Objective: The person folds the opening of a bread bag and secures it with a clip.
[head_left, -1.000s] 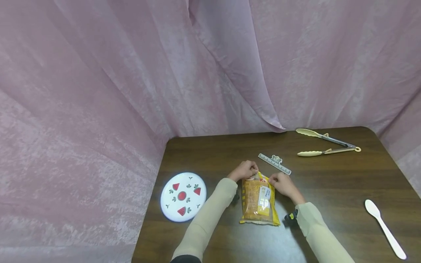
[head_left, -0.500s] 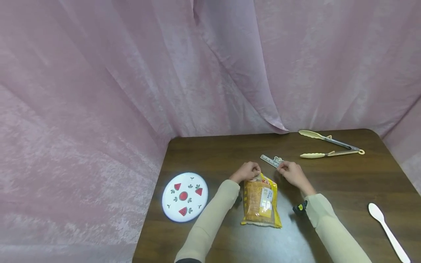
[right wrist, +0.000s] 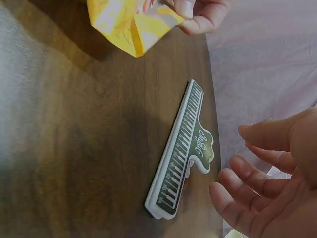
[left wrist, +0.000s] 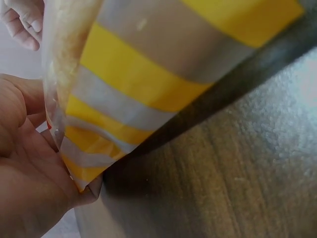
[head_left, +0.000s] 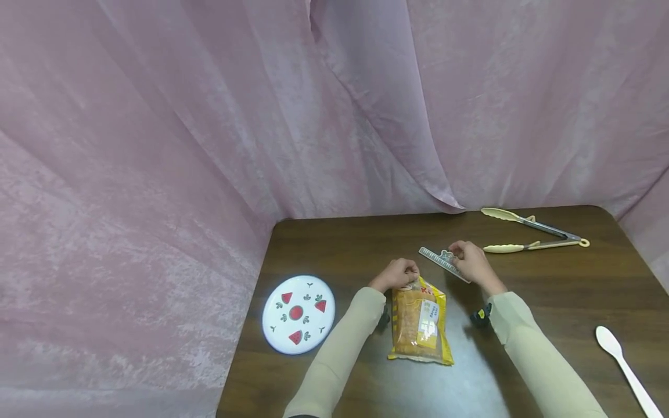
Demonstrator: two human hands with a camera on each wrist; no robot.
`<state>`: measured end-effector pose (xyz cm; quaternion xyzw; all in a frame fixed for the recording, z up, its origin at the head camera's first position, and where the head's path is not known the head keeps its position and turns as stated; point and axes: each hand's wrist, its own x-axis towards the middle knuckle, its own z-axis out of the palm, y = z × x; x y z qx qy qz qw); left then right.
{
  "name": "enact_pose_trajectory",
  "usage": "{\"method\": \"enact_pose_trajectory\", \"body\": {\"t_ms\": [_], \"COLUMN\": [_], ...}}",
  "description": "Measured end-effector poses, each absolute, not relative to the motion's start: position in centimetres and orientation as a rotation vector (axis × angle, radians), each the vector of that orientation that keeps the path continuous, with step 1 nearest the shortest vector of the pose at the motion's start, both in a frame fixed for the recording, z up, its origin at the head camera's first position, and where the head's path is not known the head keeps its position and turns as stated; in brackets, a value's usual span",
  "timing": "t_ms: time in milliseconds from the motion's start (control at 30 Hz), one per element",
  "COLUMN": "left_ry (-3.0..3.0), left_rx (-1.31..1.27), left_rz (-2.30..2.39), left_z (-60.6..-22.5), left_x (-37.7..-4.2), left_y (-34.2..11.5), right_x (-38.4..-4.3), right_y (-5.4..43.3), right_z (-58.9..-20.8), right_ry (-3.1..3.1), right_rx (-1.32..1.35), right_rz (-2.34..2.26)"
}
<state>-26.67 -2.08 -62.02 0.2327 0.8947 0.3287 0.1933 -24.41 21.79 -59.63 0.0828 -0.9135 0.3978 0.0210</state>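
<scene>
A yellow-and-clear bag of bread lies on the table before me. At its top end my left hand pinches the gathered plastic; in the left wrist view the striped side of the bag rises beside the palm. Just beyond the bag lies a long clip with a piano-key pattern and a green "Music" handle. Beside that handle, my right hand has its fingers spread apart and relaxed, with a gap to the clip in the right wrist view.
To the left stands a round white plate with watermelon pictures. Tongs with cream tips lie spread at the back right. A white spoon rests near the right side. Pink curtain hangs behind the table.
My right hand has let go of the bag's top right corner and moved away and to the right, over to the clip's handle. My left hand keeps its hold on the bag.
</scene>
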Motion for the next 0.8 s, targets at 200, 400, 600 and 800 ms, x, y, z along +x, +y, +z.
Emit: {"method": "enact_pose_trajectory", "body": {"t_ms": [200,400,600,800], "left_ry": [2.502,2.493,2.486,2.490], "left_rx": [0.661,0.662,0.608,0.577], "left_rz": [0.922,0.923,0.943,0.946], "left_z": [-61.8,-62.1,-62.4,-62.3], "left_x": [-26.9,-27.0,-26.9,-26.7], "left_y": [-2.1,-2.1,-2.0,-1.8], "right_x": [-25.4,-26.2,-27.0,-27.6], "right_y": [21.7,21.6,21.3,21.1], "right_z": [-59.4,-59.8,-60.1,-60.0], "right_ry": [-2.893,-2.988,-3.044,-3.131], "right_rx": [0.249,0.246,0.249,0.236], "right_rz": [1.226,1.194,1.133,1.022]}}
